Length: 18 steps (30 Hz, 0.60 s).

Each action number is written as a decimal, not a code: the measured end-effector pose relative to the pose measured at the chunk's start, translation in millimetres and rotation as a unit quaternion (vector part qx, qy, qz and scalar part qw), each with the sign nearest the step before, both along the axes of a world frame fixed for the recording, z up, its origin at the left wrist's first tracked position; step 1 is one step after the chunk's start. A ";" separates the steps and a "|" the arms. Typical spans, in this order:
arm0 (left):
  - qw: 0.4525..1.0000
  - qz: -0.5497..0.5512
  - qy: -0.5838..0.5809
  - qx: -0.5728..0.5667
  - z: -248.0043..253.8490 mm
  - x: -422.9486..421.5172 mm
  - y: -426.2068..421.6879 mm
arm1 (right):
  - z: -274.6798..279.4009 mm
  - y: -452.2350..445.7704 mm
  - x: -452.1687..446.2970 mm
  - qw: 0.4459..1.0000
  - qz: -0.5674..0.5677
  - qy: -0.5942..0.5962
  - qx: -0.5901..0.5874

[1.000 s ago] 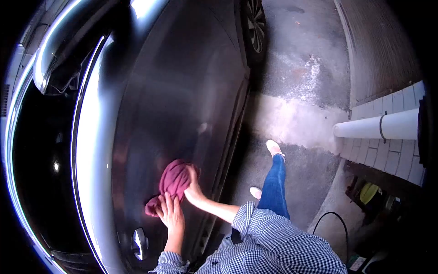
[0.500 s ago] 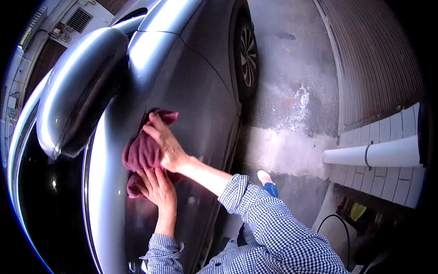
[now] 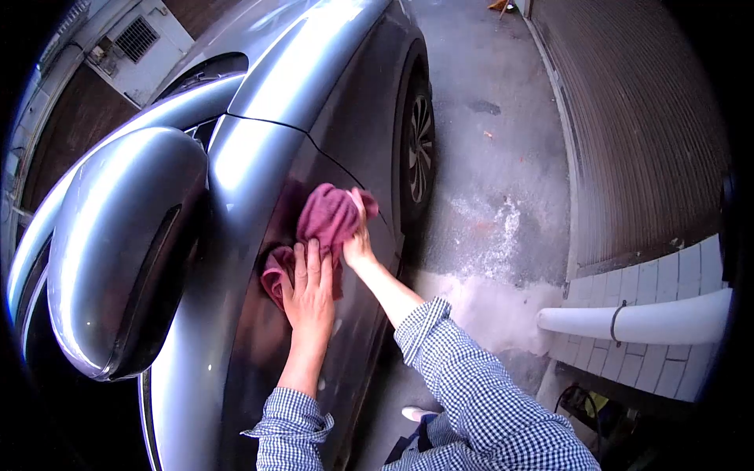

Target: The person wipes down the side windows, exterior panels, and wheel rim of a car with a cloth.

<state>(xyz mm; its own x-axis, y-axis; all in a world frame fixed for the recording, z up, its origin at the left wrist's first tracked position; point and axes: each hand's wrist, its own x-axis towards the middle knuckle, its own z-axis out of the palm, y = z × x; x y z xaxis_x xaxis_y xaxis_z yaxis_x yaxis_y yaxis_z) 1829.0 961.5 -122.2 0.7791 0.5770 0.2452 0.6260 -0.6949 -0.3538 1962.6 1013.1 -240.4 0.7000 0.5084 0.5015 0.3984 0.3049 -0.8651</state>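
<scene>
A dark red cloth (image 3: 330, 213) lies bunched against the dark grey side panel of a car (image 3: 250, 161), just behind the front wheel arch. My right hand (image 3: 359, 242) is closed on the cloth's right edge, with its fingers partly hidden by the folds. Lower and to the left, my left hand (image 3: 311, 289) presses flat over the lower part of the same cloth, fingers stretched out. Folds of fabric show on both sides of those fingers.
The car's side mirror (image 3: 126, 251) juts out at left. Beyond my hands is the front wheel (image 3: 420, 149). A concrete walkway (image 3: 503, 102) runs between the car and a ribbed shutter (image 3: 628, 125). A white pipe (image 3: 660, 315) crosses a tiled wall at right.
Both hands and the cloth have slid forward and to the right along the panel, toward the wheel arch. My view has shifted too, and the mirror sits lower.
</scene>
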 end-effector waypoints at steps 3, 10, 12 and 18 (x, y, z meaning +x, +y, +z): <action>0.999 -0.023 0.033 -0.010 -5.3 -18.4 -18.0 | -91.5 0.3 -37.0 0.994 -0.061 0.066 -0.060; 0.995 -0.005 0.049 -0.091 -18.7 -106.6 -83.1 | -58.1 -102.1 -138.6 0.889 0.174 0.388 -0.172; 0.994 0.014 0.019 -0.104 -13.1 -131.7 -97.9 | -25.2 -117.6 -153.2 0.874 0.206 0.399 -0.187; 0.994 0.053 -0.091 0.041 -28.7 -170.2 -109.5 | 39.2 -116.4 -172.7 0.919 0.222 0.236 -0.223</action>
